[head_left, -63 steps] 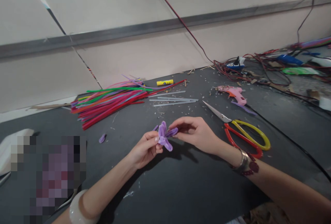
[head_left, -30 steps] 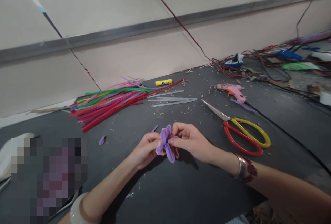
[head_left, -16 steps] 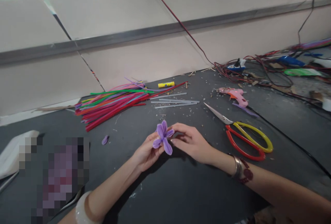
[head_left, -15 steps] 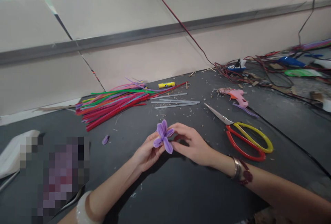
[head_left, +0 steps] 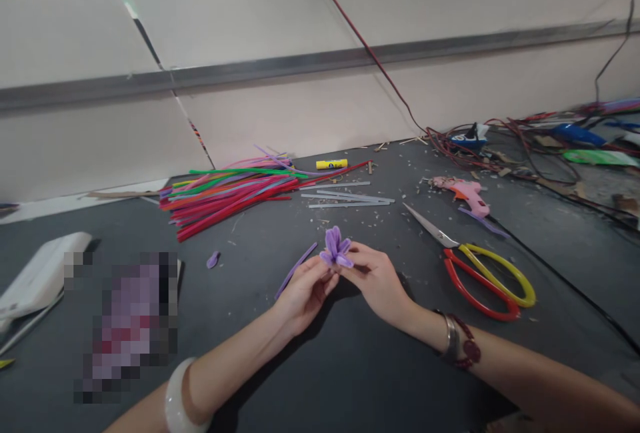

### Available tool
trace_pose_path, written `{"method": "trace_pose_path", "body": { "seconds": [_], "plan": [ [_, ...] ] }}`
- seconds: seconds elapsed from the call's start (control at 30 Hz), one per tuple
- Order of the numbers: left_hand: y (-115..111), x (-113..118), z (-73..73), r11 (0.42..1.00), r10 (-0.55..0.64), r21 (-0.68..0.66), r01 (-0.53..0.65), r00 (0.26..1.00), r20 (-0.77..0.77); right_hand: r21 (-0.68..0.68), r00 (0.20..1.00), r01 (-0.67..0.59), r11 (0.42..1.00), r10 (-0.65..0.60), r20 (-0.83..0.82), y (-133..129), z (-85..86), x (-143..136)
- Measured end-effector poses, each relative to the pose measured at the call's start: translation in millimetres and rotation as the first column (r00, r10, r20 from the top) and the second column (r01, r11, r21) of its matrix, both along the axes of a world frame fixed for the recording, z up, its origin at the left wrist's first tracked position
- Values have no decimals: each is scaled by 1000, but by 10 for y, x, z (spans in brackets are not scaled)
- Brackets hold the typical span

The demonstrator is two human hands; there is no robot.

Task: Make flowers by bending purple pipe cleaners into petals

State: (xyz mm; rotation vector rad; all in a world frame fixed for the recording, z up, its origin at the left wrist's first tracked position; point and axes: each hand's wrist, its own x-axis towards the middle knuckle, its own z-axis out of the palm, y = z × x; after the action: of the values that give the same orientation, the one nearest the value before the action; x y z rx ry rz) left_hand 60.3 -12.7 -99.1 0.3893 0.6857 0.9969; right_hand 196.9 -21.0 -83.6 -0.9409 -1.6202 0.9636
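A purple pipe-cleaner flower with several looped petals is held up between both hands above the dark table. My left hand is closed, its fingertips pinching the flower's base from the left. From the right, my right hand pinches the same base with thumb and fingers. A straight purple pipe cleaner shows just beyond my left hand, its lower end hidden by the hand. A small purple pipe-cleaner loop lies farther left on the table.
Scissors with red and yellow handles lie right of my hands. Behind them is a pink glue gun. Clear glue sticks, a yellow glue tube and a bundle of coloured pipe cleaners lie toward the wall. A white device stands left.
The flower has tipped so its petals point more upward, and my right fingers have closed in at its base. The straight purple pipe cleaner has come into sight. The view has shifted slightly.
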Motion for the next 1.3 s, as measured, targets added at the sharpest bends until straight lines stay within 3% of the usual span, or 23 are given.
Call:
{"method": "trace_pose_path", "body": {
  "seconds": [0.2, 0.4, 0.63, 0.8, 1.03, 1.3],
  "plan": [
    [5, 3, -17, 1000, 19, 7, -19, 999, -33, -12, 998, 61, 998, -61, -23, 12, -11, -5],
    [20, -23, 40, 998, -55, 39, 57, 997, -51, 0, 990, 141, 990, -141, 2, 40, -4, 47],
    [19, -49, 34, 988, -146, 32, 151, 983, -113, -63, 996, -79, 995, 81, 34, 94, 48, 137],
    [63, -82, 76, 957, -177, 164, 237, 932, -317, -35, 997, -61, 998, 62, 37, 124, 54, 183],
    [196, -191, 198, 876, -22, 395, 278, 841, -541, -72, 997, 74, 995, -72, 35, 158, 2, 200],
    [223, -247, 447, 770, 89, 520, 370, 745, -661, -148, 990, -133, 980, 137, 17, 142, -15, 168]
  ]
}}
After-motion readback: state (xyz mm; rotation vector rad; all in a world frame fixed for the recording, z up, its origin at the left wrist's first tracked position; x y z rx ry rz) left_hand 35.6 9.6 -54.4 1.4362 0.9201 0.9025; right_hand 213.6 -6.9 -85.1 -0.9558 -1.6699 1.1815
